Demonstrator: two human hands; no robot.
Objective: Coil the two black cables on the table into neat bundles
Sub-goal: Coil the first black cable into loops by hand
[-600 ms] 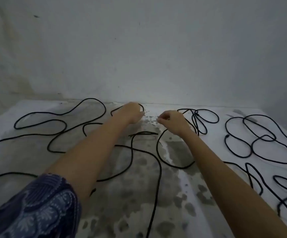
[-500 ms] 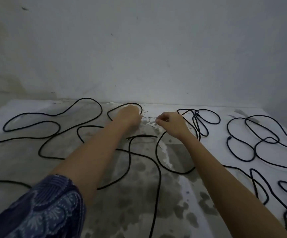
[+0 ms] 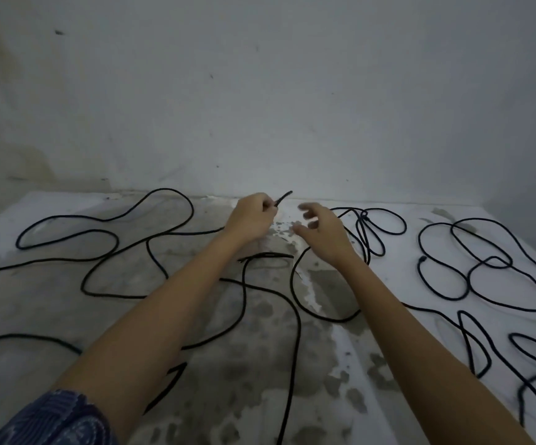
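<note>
Grey, scuffed wall point(image 3: 260, 91) rose behind a white counter point(image 3: 244, 396) blotched with dark grey stains. Two black cables sprawled loose across it, neither one coiled. The left cable point(image 3: 164, 189) wandered in wide bends over the left half, one strand running off the left edge. The right cable point(image 3: 419, 242) lay in overlapping loops on the right side, some of them reaching past the frame.

Toward the far edge, the left hand point(image 3: 250, 220) pinched a cable end point(image 3: 284, 198) between curled fingers, the short tip poking up and to the right, clear of the surface. Just beside it, the right hand point(image 3: 324, 232) hovered with fingers spread and loosely bent, holding nothing and blurred at the tips.

A small bunch of knotted loops point(image 3: 364, 215) sat just right of that hand, partly hidden behind the wrist. Between the two forearms several strands crossed one another, and a short strand point(image 3: 266, 254) lay below the left wrist. Both forearms covered parts of these runs, so which strand belonged to which cable could not be told there. A blue patterned sleeve point(image 3: 58, 419) filled the lower left corner.
</note>
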